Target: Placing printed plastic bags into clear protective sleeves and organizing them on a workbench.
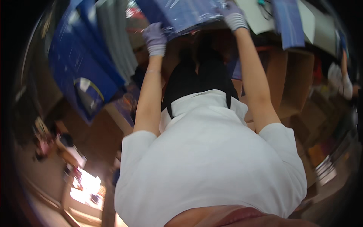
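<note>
A blue folded bundle, which looks like cloth, in shiny see-through plastic (185, 14) lies in front of me at the top of the view. My left hand (154, 36), in a pale lavender knit glove with a striped cuff, grips its near left corner, fingers closed and partly blurred. At its right edge is my right hand (231, 15), gloved the same way, with the fingers closed over the plastic. The far side of the bundle runs out of view.
To my left hang blue pieces (81, 56) beside grey folded strips (117, 36). A pale surface (257, 17) and a blue folded piece (289, 24) are at the right, above open cardboard boxes (297, 81). Another person's gloved hand (340, 77) shows far right.
</note>
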A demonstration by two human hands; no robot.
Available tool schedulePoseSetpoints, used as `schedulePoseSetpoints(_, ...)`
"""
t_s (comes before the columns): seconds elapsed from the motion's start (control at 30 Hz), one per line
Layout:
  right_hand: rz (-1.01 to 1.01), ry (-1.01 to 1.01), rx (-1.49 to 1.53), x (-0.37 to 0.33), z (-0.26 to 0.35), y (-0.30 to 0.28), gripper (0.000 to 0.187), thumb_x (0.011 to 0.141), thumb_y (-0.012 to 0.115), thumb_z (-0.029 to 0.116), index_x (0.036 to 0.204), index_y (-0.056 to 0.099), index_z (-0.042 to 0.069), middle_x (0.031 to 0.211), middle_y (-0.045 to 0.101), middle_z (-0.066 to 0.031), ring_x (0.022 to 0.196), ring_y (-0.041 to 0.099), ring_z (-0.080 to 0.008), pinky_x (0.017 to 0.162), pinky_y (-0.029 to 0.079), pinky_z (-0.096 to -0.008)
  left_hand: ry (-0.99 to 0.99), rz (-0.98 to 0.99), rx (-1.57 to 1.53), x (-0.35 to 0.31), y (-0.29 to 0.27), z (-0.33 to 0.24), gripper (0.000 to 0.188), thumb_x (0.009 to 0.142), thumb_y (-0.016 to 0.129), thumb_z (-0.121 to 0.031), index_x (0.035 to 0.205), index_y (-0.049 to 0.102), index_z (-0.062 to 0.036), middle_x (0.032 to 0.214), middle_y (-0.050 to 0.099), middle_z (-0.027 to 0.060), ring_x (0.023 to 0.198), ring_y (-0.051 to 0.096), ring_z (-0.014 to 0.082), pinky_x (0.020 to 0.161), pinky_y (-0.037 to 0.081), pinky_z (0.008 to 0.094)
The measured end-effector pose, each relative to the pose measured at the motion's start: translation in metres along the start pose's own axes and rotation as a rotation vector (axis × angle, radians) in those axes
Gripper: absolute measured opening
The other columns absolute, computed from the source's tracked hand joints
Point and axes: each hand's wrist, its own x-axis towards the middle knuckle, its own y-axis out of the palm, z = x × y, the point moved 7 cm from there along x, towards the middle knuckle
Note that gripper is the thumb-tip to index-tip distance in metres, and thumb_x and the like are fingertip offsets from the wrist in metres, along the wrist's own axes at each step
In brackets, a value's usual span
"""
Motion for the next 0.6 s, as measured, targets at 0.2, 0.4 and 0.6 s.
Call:
schedulePoseSetpoints(0.2, -0.292, -0.531, 0.491, -0.128, 0.107, -0.12, 0.018, 0.073, 0.062, 0.007, 0.09, 0.061, 0.002, 0.075, 0.059, -0.0116, 0.066, 0.059, -0.0263, 0.058, 0.046, -0.0333, 0.134, -0.443, -0.528, 0.032, -0.153, -0.104, 0.054, 0.077, 0.065, -0.023, 0.117, 0.043, 0.0049, 0.115, 0.045, 0.0184, 0.114, 0.04, 0.0305, 0.09, 0.041, 0.0396)
schedulePoseSetpoints(0.4, -0.129, -0.68, 0.522, -0.272, 0.074, -0.227, 0.022, 0.061, 0.071, 0.016, 0.079, 0.066, 0.004, 0.066, 0.051, -0.0043, 0.058, 0.046, -0.0175, 0.05, 0.033, -0.0302, 0.939, 0.279, -0.322, 0.011, -0.26, -0.285, 0.038, 0.07, 0.063, -0.029, 0.1, 0.055, -0.0062, 0.093, 0.058, 0.0086, 0.094, 0.054, 0.0245, 0.088, 0.04, 0.0391)
schedulePoseSetpoints(0.6, -0.624, 0.13, 0.486, -0.387, -0.103, -0.293, 0.032, 0.073, 0.065, 0.015, 0.101, 0.061, 0.0, 0.082, 0.052, -0.0049, 0.068, 0.048, -0.0145, 0.059, 0.04, -0.0282, 0.886, 0.725, -0.718, -0.07, -0.198, -0.371, 0.027, 0.061, 0.058, -0.003, 0.087, 0.055, -0.0064, 0.08, 0.058, 0.0072, 0.069, 0.057, 0.0238, 0.065, 0.045, 0.0355)
